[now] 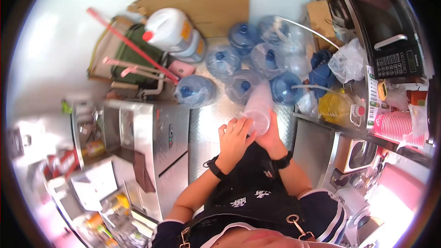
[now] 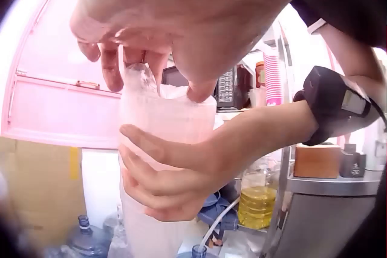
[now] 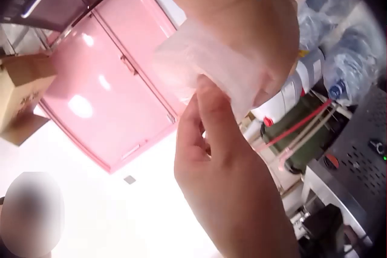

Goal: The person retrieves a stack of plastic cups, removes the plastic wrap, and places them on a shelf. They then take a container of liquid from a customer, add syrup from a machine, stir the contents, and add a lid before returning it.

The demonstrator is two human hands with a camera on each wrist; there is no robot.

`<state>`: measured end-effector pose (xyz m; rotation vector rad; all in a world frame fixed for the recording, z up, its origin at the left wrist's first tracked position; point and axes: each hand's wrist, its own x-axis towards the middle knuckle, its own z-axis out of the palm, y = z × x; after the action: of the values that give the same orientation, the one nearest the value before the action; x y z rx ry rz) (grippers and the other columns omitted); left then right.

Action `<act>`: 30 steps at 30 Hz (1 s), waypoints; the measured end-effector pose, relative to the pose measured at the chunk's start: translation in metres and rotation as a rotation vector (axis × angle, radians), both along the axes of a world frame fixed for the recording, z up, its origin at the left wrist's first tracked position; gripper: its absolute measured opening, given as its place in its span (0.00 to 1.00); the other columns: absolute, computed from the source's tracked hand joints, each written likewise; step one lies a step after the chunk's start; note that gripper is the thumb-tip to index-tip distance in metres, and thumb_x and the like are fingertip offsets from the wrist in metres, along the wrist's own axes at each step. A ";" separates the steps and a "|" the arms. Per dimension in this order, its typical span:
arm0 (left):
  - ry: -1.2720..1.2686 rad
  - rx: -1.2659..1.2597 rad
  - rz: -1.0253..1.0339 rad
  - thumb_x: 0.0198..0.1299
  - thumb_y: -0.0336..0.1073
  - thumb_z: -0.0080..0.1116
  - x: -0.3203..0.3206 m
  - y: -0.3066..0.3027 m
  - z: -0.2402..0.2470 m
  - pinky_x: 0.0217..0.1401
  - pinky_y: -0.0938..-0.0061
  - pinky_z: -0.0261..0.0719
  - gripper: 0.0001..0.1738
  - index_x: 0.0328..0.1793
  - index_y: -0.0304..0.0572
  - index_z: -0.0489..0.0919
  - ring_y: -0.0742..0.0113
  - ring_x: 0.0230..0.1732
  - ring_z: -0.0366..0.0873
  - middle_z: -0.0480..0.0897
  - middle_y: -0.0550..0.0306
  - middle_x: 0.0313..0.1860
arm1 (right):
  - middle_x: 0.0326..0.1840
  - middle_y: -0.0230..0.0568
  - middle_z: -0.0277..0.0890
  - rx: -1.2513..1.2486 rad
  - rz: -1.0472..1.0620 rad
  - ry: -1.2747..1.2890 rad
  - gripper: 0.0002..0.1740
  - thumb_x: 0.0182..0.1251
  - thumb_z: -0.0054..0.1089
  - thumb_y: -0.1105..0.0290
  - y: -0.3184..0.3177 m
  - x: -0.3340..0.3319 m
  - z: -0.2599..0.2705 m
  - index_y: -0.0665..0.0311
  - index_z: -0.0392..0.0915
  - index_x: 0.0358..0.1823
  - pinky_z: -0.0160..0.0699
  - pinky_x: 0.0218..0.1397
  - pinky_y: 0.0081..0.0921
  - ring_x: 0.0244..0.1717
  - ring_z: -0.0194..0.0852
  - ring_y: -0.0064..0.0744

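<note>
Translucent plastic sleeve [image 1: 260,105] held in front of black apron [image 1: 250,186]; gripped by right hand's [image 1: 272,137] curled fingers, mouth pinched by left hand's [image 1: 235,138] fingers. Apron printed with white characters [image 1: 238,201], hardly legible.

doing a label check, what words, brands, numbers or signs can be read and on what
None reads for certain.
Black fabric apron: white characters, too blurred.
Black boxy microwave: keypad markings, too small.
Red-capped white plastic jug: orange label, blurred.
White-and-green paper strips: print too small.
</note>
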<state>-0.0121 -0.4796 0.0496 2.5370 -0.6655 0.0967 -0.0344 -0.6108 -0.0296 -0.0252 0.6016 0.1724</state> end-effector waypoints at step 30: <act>0.354 -0.789 0.694 0.64 0.38 0.53 -0.275 0.259 0.076 0.30 0.71 0.67 0.13 0.31 0.37 0.71 0.69 0.24 0.66 0.69 0.55 0.20 | 0.15 0.44 0.63 -1.640 0.697 -1.700 0.13 0.46 0.62 0.77 0.265 -0.133 0.111 0.65 0.62 0.20 0.61 0.20 0.32 0.16 0.63 0.43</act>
<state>-0.2871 -0.2205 0.1259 1.8236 0.3614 0.1140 -0.1671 -0.3455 0.0813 -1.7955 -1.1495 0.2152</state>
